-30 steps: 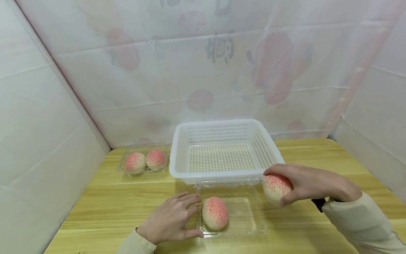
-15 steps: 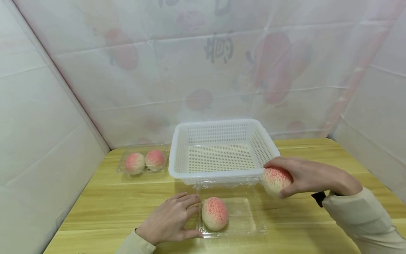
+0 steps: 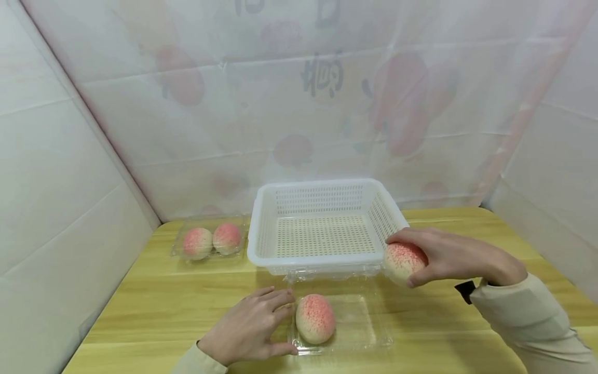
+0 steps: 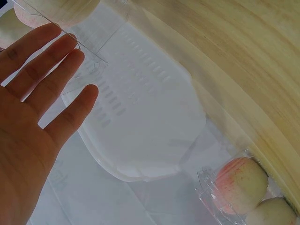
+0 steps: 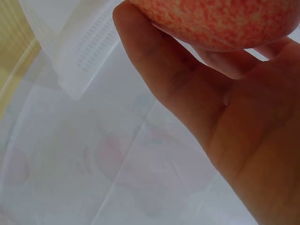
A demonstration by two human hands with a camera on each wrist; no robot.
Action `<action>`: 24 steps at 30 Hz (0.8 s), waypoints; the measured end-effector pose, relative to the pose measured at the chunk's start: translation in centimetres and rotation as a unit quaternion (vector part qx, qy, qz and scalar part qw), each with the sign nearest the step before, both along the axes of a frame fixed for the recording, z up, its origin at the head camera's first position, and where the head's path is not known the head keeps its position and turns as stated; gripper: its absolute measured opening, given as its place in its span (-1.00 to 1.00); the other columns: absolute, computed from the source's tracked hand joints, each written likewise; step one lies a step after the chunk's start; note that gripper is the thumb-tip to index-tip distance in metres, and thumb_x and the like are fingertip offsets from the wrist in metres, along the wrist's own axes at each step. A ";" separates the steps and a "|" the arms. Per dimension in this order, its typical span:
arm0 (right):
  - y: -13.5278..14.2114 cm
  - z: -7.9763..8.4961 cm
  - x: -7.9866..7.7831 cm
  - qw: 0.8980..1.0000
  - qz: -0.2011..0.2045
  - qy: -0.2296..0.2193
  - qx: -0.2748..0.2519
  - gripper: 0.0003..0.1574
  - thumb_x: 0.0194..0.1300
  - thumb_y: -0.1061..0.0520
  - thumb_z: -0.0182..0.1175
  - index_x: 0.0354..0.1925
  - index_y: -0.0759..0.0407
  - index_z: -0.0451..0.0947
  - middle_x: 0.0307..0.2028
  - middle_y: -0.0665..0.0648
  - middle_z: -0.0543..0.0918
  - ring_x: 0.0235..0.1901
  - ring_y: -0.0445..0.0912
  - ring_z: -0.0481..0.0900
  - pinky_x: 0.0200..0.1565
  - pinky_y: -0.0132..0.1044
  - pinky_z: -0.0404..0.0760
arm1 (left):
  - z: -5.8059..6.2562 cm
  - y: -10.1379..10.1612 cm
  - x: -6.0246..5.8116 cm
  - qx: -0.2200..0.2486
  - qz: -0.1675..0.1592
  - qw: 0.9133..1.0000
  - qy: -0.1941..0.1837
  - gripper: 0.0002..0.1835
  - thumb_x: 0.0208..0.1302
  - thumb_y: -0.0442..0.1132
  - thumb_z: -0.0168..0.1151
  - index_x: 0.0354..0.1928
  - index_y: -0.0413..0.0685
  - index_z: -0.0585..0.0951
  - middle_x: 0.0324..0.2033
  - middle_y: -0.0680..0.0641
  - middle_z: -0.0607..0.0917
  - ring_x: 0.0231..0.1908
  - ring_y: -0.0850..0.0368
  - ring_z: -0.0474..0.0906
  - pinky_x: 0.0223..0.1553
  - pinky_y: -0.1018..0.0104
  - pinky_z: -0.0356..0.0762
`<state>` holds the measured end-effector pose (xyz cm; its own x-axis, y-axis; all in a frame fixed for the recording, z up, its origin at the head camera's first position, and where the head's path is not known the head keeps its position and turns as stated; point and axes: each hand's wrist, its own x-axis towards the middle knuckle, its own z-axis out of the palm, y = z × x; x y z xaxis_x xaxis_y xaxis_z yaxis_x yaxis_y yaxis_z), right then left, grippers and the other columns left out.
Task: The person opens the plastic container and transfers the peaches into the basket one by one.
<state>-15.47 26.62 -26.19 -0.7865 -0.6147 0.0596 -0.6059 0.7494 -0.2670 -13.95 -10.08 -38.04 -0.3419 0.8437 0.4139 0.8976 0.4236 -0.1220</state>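
My right hand (image 3: 448, 257) grips a peach (image 3: 403, 262), pink-speckled on top and cream below, by the front right corner of the white basket. In the right wrist view the peach (image 5: 225, 21) sits between thumb and fingers. A clear plastic clamshell box (image 3: 357, 322) lies unfolded in front of the basket, a second peach (image 3: 315, 318) in its left half. Beside that box rests my left hand (image 3: 254, 327), fingers spread and fairly straight, tips at its left edge. The left wrist view shows those fingers (image 4: 65, 112) against the clear plastic edge.
A white slotted plastic basket (image 3: 327, 258) stands at the back middle of the wooden table (image 3: 154, 317). To its left is another clear clamshell (image 3: 182, 252) with two peaches (image 3: 212, 241) inside. White printed fabric (image 3: 299, 119) walls the back and sides.
My right hand, with the peach in it, has risen slightly away from the table front and shifted a little left. The left hand stays at the box edge.
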 end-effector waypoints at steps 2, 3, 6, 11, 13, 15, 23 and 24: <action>-0.1 -0.1 -0.1 1.000 0.000 -0.001 -0.004 -0.22 -0.17 -0.10 0.40 0.06 -0.01 0.39 -0.10 -0.09 0.45 -0.28 -0.25 0.38 -0.34 -0.41 0.43 | 0.0 0.0 0.1 0.000 0.000 1.000 0.000 -0.45 -0.01 0.31 0.20 -0.27 -0.03 0.65 -0.14 -0.01 0.60 -0.07 0.15 0.50 0.03 0.15 0.45; -0.1 0.0 -0.2 1.000 0.001 -0.002 -0.005 -0.22 -0.17 -0.10 0.40 0.07 0.01 0.39 -0.09 -0.08 0.45 -0.29 -0.24 0.38 -0.34 -0.41 0.43 | 0.0 0.0 0.1 0.000 0.000 1.000 0.001 -0.45 -0.01 0.31 0.20 -0.27 -0.03 0.65 -0.14 -0.01 0.61 -0.07 0.15 0.50 0.03 0.16 0.45; -0.3 0.0 -0.3 1.000 -0.001 -0.011 -0.012 -0.21 -0.17 -0.08 0.40 0.07 0.06 0.39 -0.08 -0.05 0.45 -0.29 -0.22 0.39 -0.36 -0.41 0.43 | 0.0 0.0 0.1 -0.002 0.001 1.000 -0.002 -0.45 0.00 0.31 0.19 -0.27 -0.04 0.65 -0.14 -0.01 0.61 -0.07 0.14 0.50 0.03 0.14 0.45; -0.5 0.1 -0.5 1.000 -0.009 -0.007 -0.011 -0.21 -0.17 -0.08 0.41 0.07 0.04 0.40 -0.08 -0.09 0.45 -0.27 -0.22 0.39 -0.33 -0.40 0.43 | 0.1 0.0 0.2 -0.009 0.004 1.000 -0.004 -0.44 0.01 0.31 0.18 -0.26 -0.04 0.65 -0.13 -0.02 0.61 -0.06 0.14 0.49 0.04 0.13 0.44; -0.5 0.2 -0.6 1.000 -0.011 -0.006 -0.011 -0.21 -0.17 -0.09 0.41 0.08 0.03 0.40 -0.07 -0.09 0.46 -0.27 -0.22 0.39 -0.32 -0.39 0.43 | 0.1 0.0 0.2 -0.011 0.006 1.000 -0.002 -0.44 0.00 0.31 0.18 -0.25 -0.04 0.65 -0.13 -0.02 0.61 -0.05 0.14 0.49 0.04 0.13 0.44; -0.5 0.2 -0.7 1.000 -0.011 -0.009 -0.014 -0.20 -0.17 -0.08 0.41 0.09 0.04 0.39 -0.07 -0.08 0.46 -0.28 -0.21 0.40 -0.32 -0.38 0.44 | 0.1 0.0 0.2 -0.012 0.008 1.000 0.001 -0.43 -0.01 0.32 0.18 -0.25 -0.04 0.65 -0.13 -0.02 0.61 -0.05 0.14 0.49 0.05 0.13 0.43; -0.5 0.2 -1.5 1.000 -0.017 -0.007 -0.022 -0.19 -0.17 -0.05 0.41 0.09 0.06 0.38 -0.07 -0.02 0.46 -0.32 -0.20 0.41 -0.36 -0.40 0.44 | 0.0 0.0 0.2 -0.013 0.011 1.000 0.008 -0.43 -0.02 0.32 0.19 -0.25 -0.03 0.65 -0.12 -0.02 0.60 -0.04 0.13 0.49 0.07 0.15 0.41; -0.5 0.1 -1.6 1.000 -0.017 -0.006 -0.023 -0.19 -0.17 -0.05 0.41 0.09 0.06 0.38 -0.07 -0.03 0.46 -0.31 -0.20 0.41 -0.35 -0.40 0.44 | 0.0 0.0 0.2 -0.013 0.011 1.000 0.008 -0.43 -0.02 0.32 0.19 -0.25 -0.03 0.65 -0.12 -0.02 0.60 -0.04 0.13 0.49 0.07 0.15 0.41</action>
